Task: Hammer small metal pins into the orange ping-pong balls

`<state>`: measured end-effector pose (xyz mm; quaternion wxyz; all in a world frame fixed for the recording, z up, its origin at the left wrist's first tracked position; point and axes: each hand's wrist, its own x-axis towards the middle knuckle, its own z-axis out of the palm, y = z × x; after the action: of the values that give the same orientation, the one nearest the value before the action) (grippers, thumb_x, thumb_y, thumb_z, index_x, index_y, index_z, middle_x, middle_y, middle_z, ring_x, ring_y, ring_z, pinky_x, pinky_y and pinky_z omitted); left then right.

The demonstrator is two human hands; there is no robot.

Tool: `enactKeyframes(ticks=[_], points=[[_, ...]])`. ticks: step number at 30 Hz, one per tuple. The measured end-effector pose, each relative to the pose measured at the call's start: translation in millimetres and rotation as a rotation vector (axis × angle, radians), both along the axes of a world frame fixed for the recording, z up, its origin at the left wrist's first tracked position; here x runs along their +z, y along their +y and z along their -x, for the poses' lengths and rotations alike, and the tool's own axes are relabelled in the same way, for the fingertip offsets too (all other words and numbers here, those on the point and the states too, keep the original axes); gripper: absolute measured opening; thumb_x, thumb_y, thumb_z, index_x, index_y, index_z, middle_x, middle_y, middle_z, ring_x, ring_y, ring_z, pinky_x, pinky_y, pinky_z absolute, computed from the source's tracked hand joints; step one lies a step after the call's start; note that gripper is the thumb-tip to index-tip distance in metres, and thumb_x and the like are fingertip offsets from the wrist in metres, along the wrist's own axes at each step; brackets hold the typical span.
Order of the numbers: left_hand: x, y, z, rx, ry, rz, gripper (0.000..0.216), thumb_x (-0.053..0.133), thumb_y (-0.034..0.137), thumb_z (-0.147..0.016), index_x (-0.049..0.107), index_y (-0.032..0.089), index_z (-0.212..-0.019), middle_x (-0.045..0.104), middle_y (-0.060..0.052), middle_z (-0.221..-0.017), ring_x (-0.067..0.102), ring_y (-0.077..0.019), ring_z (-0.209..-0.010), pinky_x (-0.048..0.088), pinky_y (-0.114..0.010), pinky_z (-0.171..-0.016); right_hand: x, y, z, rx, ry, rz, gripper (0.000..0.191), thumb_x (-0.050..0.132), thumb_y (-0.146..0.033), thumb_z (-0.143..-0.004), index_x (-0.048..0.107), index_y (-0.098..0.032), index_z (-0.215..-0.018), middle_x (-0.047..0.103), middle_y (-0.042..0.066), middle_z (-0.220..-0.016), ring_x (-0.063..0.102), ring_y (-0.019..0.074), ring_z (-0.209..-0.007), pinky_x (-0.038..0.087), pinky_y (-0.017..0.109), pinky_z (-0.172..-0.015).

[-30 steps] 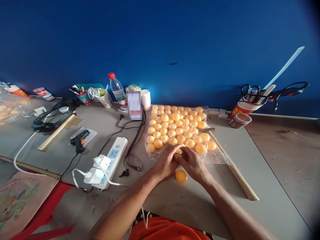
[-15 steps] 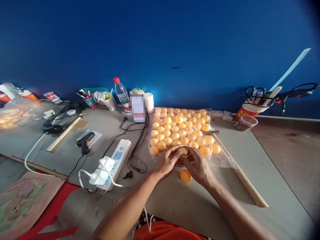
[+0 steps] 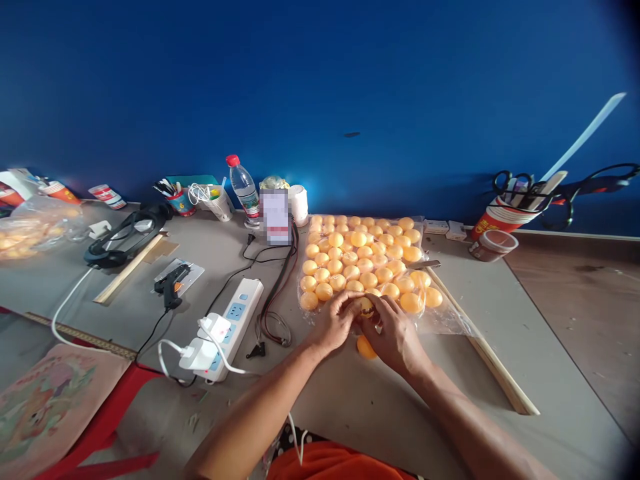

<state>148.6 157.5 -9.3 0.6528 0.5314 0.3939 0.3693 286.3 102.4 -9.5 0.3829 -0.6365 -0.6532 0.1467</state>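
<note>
My left hand (image 3: 336,323) and my right hand (image 3: 393,332) meet at the near edge of a clear plastic sheet (image 3: 445,321) covered with several orange balls (image 3: 364,261). Both hands have their fingers curled round one orange ball (image 3: 365,305) held between them. A single loose orange ball (image 3: 364,348) lies on the table just under my right hand, partly hidden by it.
A white power strip (image 3: 227,323) with plugs and cables lies to the left. A black glue gun (image 3: 170,281), a wooden stick (image 3: 125,270), a water bottle (image 3: 243,187) and cups stand further left. A long wooden strip (image 3: 487,357) runs along the right. A cup of scissors (image 3: 500,215) stands at the back right.
The view has shifted slightly. My hands stay together on the ball, and my right hand has moved over the loose ball, covering part of it.
</note>
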Motion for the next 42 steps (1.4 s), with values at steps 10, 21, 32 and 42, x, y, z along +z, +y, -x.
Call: enactKeyframes(ticks=[10, 21, 32, 42], points=[[-2.3, -0.3, -0.2, -0.005, -0.045, 0.015, 0.035, 0.068, 0.052, -0.082, 0.068, 0.021, -0.099, 0.067, -0.002, -0.085, 0.062, -0.0155, -0.072, 0.051, -0.025, -0.066, 3.5, -1.0, 1.7, -0.016, -0.065, -0.008, 0.031, 0.05, -0.03, -0.091, 0.059, -0.017, -0.117, 0.065, 0.01, -0.097, 0.064, 0.02, -0.075, 0.054, 0.032, -0.067], [9.2, -3.5, -1.9, -0.116, -0.183, 0.159, 0.044, 0.077, 0.044, -0.075, 0.064, 0.023, -0.11, 0.068, -0.003, -0.096, 0.066, -0.0169, -0.082, 0.053, -0.027, -0.071, 0.3, 0.8, -1.4, -0.048, -0.05, 0.015, 0.035, 0.048, -0.026, -0.088, 0.059, -0.017, -0.12, 0.064, 0.01, -0.097, 0.064, 0.0209, -0.076, 0.054, 0.034, -0.067], [17.9, -2.9, 2.2, -0.118, -0.064, 0.063, 0.039, 0.064, 0.052, -0.082, 0.062, 0.019, -0.104, 0.06, 0.001, -0.061, 0.056, -0.0132, -0.057, 0.046, -0.026, -0.062, 16.3, 9.4, -52.2, -0.336, -0.165, -0.104, 0.031, 0.052, -0.036, -0.087, 0.067, -0.018, -0.108, 0.064, 0.014, -0.106, 0.064, 0.0265, -0.091, 0.053, 0.042, -0.084], [16.7, -2.6, -1.0, -0.054, -0.147, 0.248, 0.034, 0.062, 0.053, -0.078, 0.052, 0.023, -0.091, 0.056, 0.005, -0.063, 0.049, -0.0103, -0.052, 0.033, -0.022, -0.052, 14.4, 15.0, -109.1, -0.655, -0.287, 0.235, 0.048, 0.049, -0.045, -0.086, 0.065, -0.016, -0.121, 0.062, 0.02, -0.117, 0.06, 0.0342, -0.103, 0.048, 0.049, -0.09]])
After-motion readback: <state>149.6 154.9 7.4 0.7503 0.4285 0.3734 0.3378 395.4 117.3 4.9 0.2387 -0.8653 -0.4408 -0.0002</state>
